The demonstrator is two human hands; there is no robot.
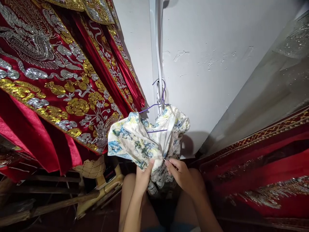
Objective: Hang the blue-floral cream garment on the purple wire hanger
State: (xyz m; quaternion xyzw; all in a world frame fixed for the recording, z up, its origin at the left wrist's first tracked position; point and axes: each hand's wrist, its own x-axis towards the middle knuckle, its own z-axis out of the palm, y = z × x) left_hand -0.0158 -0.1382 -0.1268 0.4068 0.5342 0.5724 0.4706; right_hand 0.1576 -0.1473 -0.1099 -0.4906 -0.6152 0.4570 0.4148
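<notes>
A white floral dress [138, 137] with blue and yellow flowers hangs on a purple wire hanger [151, 107] in front of me. My left hand [144, 174] grips the fabric at the waist, thumb on top and fingers behind the cloth. Beside it, my right hand [178, 172] is closed in a pinch at the front opening, where a small dark thing shows at the fingertips; I cannot make out what it is. Below my hands the skirt is bunched, and its lower part falls into shadow.
Red garments [72, 83] with gold and silver embroidery hang on the left. A white strap [158, 48] runs down the white wall [198, 64] to the hanger. Wooden chair parts [103, 190] stand lower left. More red embroidered cloth [265, 174] lies at right.
</notes>
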